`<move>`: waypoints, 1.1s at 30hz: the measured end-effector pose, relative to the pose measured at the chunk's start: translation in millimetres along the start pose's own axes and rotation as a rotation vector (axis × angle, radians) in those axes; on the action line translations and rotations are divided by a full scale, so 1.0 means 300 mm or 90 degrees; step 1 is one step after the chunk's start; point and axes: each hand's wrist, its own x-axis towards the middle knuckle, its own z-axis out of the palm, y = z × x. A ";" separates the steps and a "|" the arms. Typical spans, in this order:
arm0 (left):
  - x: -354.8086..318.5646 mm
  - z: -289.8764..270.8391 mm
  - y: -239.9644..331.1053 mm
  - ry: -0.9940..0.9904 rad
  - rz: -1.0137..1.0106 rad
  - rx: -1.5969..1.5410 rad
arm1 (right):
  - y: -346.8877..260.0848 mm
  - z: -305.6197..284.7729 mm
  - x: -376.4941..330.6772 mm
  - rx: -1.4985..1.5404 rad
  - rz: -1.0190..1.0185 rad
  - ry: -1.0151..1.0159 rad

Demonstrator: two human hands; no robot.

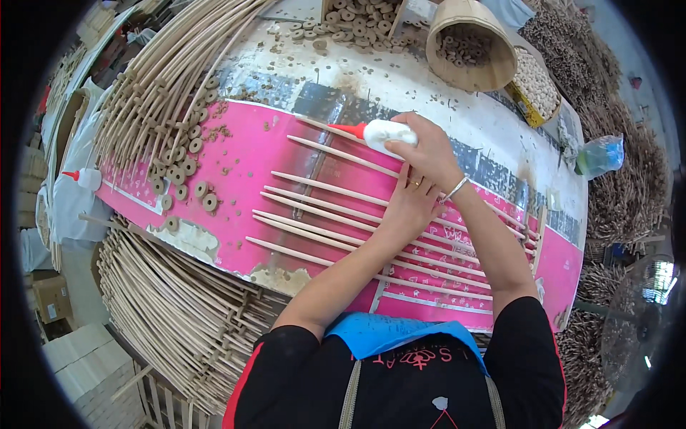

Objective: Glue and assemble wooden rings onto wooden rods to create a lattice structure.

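Observation:
My right hand point(427, 149) is closed round a white glue bottle point(390, 136) with a red nozzle. The bottle is tipped on its side, its nozzle pointing left over the farthest wooden stick point(344, 153) group near that end. My left hand point(409, 205) lies across the middle of the sticks, just below the right hand, fingers stretched out and slightly apart, a ring on one. Its fingertips are partly hidden beneath the right hand. Several slim, tapered sticks lie side by side on the pink sheet point(236, 171), their right ends against a wooden strip point(539, 239).
Wooden discs with holes point(189, 166) lie scattered at left beside a heap of long rods point(153, 86). More rods point(171, 314) stack below the table edge. A wooden tub point(446, 18), a yellow box point(527, 107) and a second glue bottle point(87, 179) stand around. A fan point(639, 314) is at right.

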 end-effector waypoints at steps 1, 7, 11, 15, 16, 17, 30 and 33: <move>0.001 -0.002 0.001 -0.011 -0.001 -0.002 | 0.001 0.000 0.000 -0.006 0.000 0.001; -0.002 0.000 -0.001 -0.008 -0.003 0.003 | -0.004 0.011 0.006 -0.009 0.011 -0.008; -0.002 0.005 -0.003 -0.006 -0.002 0.006 | 0.004 0.021 0.009 -0.008 0.003 -0.001; -0.002 0.004 -0.004 -0.013 -0.001 -0.009 | 0.002 0.019 0.010 -0.014 0.001 0.000; -0.003 0.004 -0.004 -0.010 0.001 -0.011 | 0.001 0.018 0.008 -0.018 0.000 -0.003; -0.004 0.006 -0.005 -0.007 0.003 -0.012 | 0.001 0.017 0.006 -0.019 0.001 -0.003; -0.004 0.001 -0.001 0.008 0.001 -0.003 | -0.001 0.026 0.007 -0.003 0.016 -0.003; -0.004 0.004 0.000 0.005 0.002 0.007 | 0.001 0.018 0.005 -0.013 0.025 -0.011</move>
